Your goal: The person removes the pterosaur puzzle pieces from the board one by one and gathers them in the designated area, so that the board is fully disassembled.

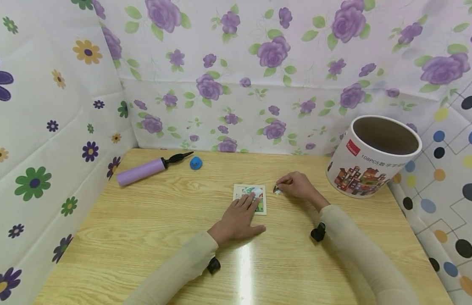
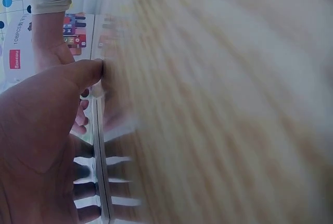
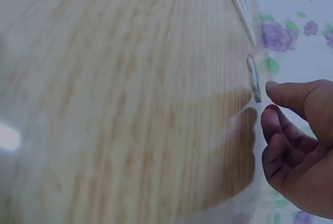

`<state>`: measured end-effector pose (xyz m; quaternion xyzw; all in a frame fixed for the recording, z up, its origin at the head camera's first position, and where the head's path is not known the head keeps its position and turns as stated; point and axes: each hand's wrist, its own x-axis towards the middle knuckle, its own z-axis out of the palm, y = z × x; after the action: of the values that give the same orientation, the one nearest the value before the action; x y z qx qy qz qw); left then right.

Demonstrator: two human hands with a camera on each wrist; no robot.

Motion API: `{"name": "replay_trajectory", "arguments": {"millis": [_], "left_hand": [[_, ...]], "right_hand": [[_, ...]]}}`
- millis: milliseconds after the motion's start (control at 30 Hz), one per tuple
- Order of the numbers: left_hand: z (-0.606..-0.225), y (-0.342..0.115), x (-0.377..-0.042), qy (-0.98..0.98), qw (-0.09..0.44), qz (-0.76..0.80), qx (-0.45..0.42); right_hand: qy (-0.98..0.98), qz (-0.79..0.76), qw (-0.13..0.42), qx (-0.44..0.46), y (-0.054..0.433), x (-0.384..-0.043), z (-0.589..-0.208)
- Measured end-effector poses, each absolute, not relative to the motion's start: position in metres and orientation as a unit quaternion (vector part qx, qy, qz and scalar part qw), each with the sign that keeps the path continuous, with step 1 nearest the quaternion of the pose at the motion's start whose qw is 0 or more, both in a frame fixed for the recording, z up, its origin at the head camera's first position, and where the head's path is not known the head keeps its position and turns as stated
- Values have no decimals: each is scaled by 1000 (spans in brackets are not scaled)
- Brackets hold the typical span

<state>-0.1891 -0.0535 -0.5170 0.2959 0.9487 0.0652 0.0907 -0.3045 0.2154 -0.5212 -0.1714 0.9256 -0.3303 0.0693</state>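
A purple pump [image 1: 141,171] and a blue lump [image 1: 195,163] are lying at the far left of the wooden table [image 1: 144,237]. The left hand [image 1: 237,218] is pressing flat, fingers straight, on the puzzle card [image 1: 250,198], hiding its picture. Just beside it, the right hand [image 1: 298,186] is curling loosely at a small puzzle piece [image 1: 276,190]; whether it is actually pinching it is unclear. The tub [image 1: 371,156] at the right is reading "108PCS", the rest being too small to read.

Left wrist view was mostly a blur of the light wooden tabletop [image 2: 223,104]. The left hand [image 1: 240,218] covered the lower left of the square picture puzzle board [image 1: 259,199], and the small puzzle piece [image 1: 277,190] was too tiny to make out.
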Motion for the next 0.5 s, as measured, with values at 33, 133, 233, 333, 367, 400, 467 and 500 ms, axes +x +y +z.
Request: {"name": "replay_trajectory", "arguments": {"millis": [33,133,233,333,367,400,467,500], "left_hand": [[-517,-53,-189,949,90,64,297],[-517,-53,-189,948,88,59,300],[-517,-52,-189,948,92,52,299],[-518,-51,-190,949,97,43,296],[-518,-50,-190,949,97,42,296],[-518,-50,-190,949,96,41,296],[-518,-49,-190,949,92,37,298],[-518,-48,-189,949,88,34,299]], "right_hand": [[925,-331,68,-172,216,-304,-520],[924,-333,66,-176,216,-304,-517],[922,-337,68,-181,215,-303,-514],[920,-336,73,-189,212,-303,-511],[919,-336,75,-192,210,-303,-509],[918,-335,77,-196,208,-303,-508],[917,-332,79,-205,203,-302,-506],[916,-334,82,-209,200,-302,-505]]}}
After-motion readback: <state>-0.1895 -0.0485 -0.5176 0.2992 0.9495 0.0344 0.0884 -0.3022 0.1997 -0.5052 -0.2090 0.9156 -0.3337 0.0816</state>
